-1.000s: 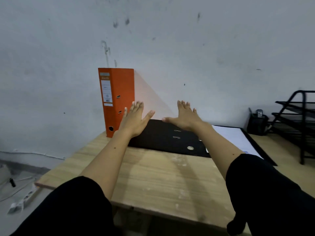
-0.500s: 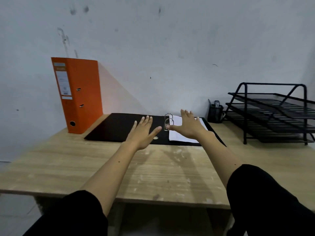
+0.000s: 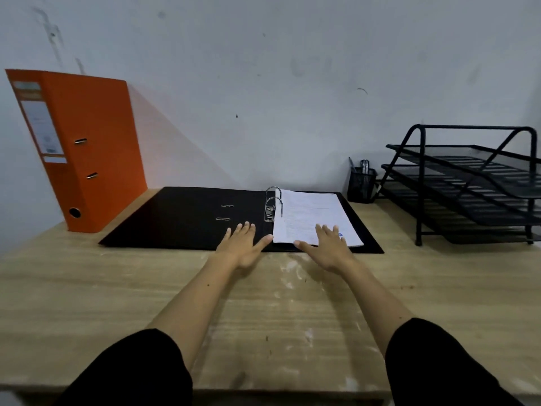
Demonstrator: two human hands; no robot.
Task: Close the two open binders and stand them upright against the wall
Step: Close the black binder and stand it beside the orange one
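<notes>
An orange binder is seen at the left of the frame, shut and stood upright on the wooden surface, with its back edge against the grey wall. A black binder is laid open and flat in the middle of the frame, just beside the orange one. Its metal rings are stood up in the middle, and a stack of white paper is held on its right half. Both hands are kept open, with fingers spread and nothing gripped. The left hand is placed at the near edge of the black cover, close to the rings. The right hand is placed over the near corner of the paper. Whether the hands are pressed down or only held above cannot be told. At the right of the frame, a black wire tray rack is stood on the surface, and a small black pen cup is set next to it by the wall.
</notes>
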